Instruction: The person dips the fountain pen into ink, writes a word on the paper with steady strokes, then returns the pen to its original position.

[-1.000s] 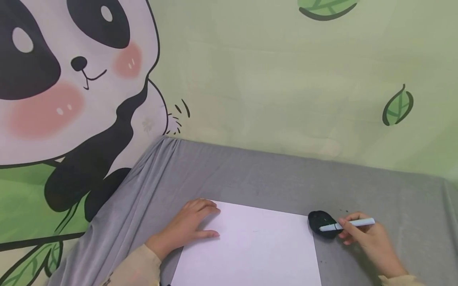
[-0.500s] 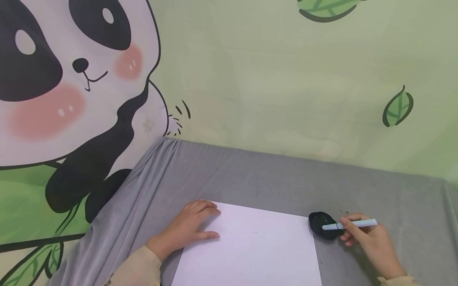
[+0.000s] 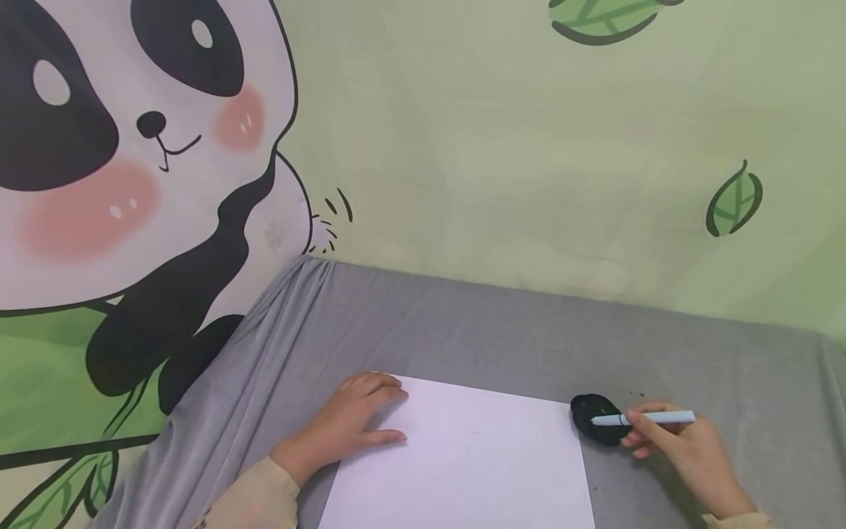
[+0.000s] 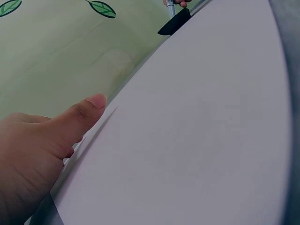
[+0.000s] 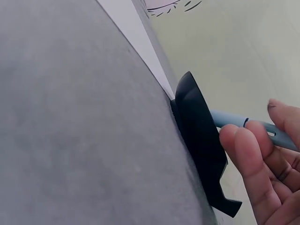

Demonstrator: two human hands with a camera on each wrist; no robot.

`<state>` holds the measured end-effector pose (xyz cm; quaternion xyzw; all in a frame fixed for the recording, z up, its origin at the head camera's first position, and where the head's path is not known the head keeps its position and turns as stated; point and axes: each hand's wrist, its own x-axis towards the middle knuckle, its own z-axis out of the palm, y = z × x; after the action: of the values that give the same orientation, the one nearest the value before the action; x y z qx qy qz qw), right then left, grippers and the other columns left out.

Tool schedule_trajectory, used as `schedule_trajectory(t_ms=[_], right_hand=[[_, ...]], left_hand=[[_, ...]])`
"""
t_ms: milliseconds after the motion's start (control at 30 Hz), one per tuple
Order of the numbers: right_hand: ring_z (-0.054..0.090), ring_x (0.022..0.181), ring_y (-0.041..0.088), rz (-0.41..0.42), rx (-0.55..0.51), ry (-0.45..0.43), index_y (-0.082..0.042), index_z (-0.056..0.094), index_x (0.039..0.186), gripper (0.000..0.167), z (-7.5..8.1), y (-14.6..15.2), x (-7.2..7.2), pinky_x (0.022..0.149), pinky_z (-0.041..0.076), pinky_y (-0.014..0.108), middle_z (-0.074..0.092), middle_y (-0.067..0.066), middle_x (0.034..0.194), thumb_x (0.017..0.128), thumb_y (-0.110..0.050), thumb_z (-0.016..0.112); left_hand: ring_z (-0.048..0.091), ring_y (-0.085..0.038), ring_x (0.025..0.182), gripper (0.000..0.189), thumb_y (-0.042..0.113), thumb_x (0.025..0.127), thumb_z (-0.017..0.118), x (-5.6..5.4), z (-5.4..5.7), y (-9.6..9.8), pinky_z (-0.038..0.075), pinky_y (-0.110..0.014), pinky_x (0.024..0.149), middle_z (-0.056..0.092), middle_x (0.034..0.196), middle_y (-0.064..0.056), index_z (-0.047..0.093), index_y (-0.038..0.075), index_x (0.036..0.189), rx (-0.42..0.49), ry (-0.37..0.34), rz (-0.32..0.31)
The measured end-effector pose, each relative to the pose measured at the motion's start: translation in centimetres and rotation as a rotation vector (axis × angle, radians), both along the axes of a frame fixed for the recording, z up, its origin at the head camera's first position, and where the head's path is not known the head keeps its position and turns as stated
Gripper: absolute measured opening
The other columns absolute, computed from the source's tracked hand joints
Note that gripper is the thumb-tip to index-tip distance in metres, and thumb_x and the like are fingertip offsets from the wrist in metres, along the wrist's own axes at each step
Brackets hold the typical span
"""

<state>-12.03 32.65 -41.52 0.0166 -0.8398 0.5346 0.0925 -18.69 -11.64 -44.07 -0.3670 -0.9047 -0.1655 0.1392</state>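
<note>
A white sheet of paper [image 3: 463, 455] lies on grey cloth. My left hand [image 3: 353, 419] rests at its upper left edge, thumb apart from the fingers; in the left wrist view the thumb [image 4: 89, 112] extends over the paper. At the sheet's top right corner stands a small black dish [image 3: 598, 433] with a shiny dark inside. My right hand [image 3: 687, 448] pinches a light-blue pen [image 3: 667, 417], held slanting with its lower end inside the dish. In the right wrist view the dish's wall [image 5: 199, 140] hides the pen's tip.
Grey cloth [image 3: 496, 323] covers the surface and hangs in folds at the left. Behind it stands a pale green wall [image 3: 496, 184] printed with leaves and a big panda [image 3: 178, 184]. Small dark specks [image 3: 637, 394] dot the cloth near the dish.
The pen's end stays over the dish while the right hand shifts slightly right, then back left. The left hand keeps its place on the paper.
</note>
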Motion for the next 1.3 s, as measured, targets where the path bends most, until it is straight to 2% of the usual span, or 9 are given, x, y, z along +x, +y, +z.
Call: schedule_trajectory(t_ms=[133,267,367,533,700,900,1133,1300], right_hand=[[0.069,0.062,0.011,0.020,0.043,0.002,0.008,0.065,0.094,0.015,0.21,-0.05,0.05,0.055,0.057,0.030,0.072,0.000,0.070,0.090,-0.007,0.065],[0.065,0.056,0.010,-0.032,0.140,-0.011,0.007,0.066,0.097,0.020,0.44,-0.12,0.11,0.051,0.054,0.027,0.070,-0.006,0.067,0.090,-0.011,0.066],[0.060,0.053,0.011,-0.074,0.172,-0.021,0.004,0.066,0.095,0.017,0.45,-0.15,0.10,0.049,0.051,0.025,0.068,-0.008,0.065,0.089,-0.012,0.068],[0.060,0.054,0.008,-0.088,0.148,0.010,-0.002,0.063,0.089,0.006,0.22,-0.10,-0.01,0.048,0.051,0.025,0.066,-0.009,0.064,0.089,-0.007,0.066],[0.061,0.055,0.008,-0.115,0.122,0.042,-0.006,0.063,0.089,0.004,0.05,-0.05,-0.06,0.047,0.051,0.025,0.064,-0.009,0.063,0.088,-0.004,0.066],[0.060,0.052,0.007,-0.113,0.132,0.073,0.000,0.066,0.091,0.005,-0.10,-0.13,0.02,0.047,0.050,0.023,0.064,-0.009,0.061,0.089,-0.005,0.066],[0.057,0.050,0.008,-0.094,0.130,0.077,0.004,0.066,0.089,0.009,-0.25,-0.10,0.01,0.046,0.049,0.023,0.062,-0.008,0.058,0.089,-0.005,0.065],[0.056,0.045,0.011,-0.069,0.110,0.060,0.003,0.065,0.088,0.009,-0.14,-0.08,0.10,0.043,0.047,0.025,0.062,-0.007,0.058,0.090,-0.005,0.064]], left_hand=[[0.055,-0.021,0.117,0.054,0.048,0.076,0.075,0.02,0.07,0.02,0.043,-0.043,0.101,0.061,0.121,-0.001,0.063,0.017,0.118,-0.001,0.002,0.002],[0.056,-0.020,0.116,0.053,0.048,0.076,0.074,-0.01,0.01,0.01,0.044,-0.043,0.100,0.061,0.121,-0.001,0.063,0.017,0.118,-0.002,0.002,0.003],[0.055,-0.020,0.117,0.053,0.048,0.077,0.074,-0.01,0.01,0.02,0.044,-0.043,0.100,0.061,0.121,-0.001,0.063,0.017,0.118,0.000,-0.003,0.004],[0.055,-0.021,0.118,0.052,0.048,0.077,0.073,-0.01,0.04,0.04,0.043,-0.043,0.100,0.061,0.122,-0.001,0.064,0.017,0.118,-0.006,-0.009,0.012],[0.055,-0.021,0.118,0.051,0.048,0.077,0.073,-0.03,-0.04,0.04,0.044,-0.043,0.100,0.061,0.122,-0.001,0.064,0.017,0.117,-0.006,-0.004,0.015],[0.056,-0.021,0.117,0.050,0.047,0.078,0.073,0.05,0.03,0.03,0.044,-0.043,0.100,0.061,0.122,-0.001,0.064,0.017,0.117,-0.001,0.002,0.011],[0.057,-0.021,0.114,0.048,0.046,0.078,0.073,-0.02,-0.24,0.01,0.045,-0.042,0.097,0.062,0.119,-0.001,0.065,0.016,0.115,0.012,0.054,0.001],[0.056,-0.022,0.116,0.046,0.043,0.080,0.073,-0.10,-0.21,0.06,0.044,-0.043,0.098,0.062,0.120,-0.002,0.065,0.015,0.115,0.005,0.031,0.002]])
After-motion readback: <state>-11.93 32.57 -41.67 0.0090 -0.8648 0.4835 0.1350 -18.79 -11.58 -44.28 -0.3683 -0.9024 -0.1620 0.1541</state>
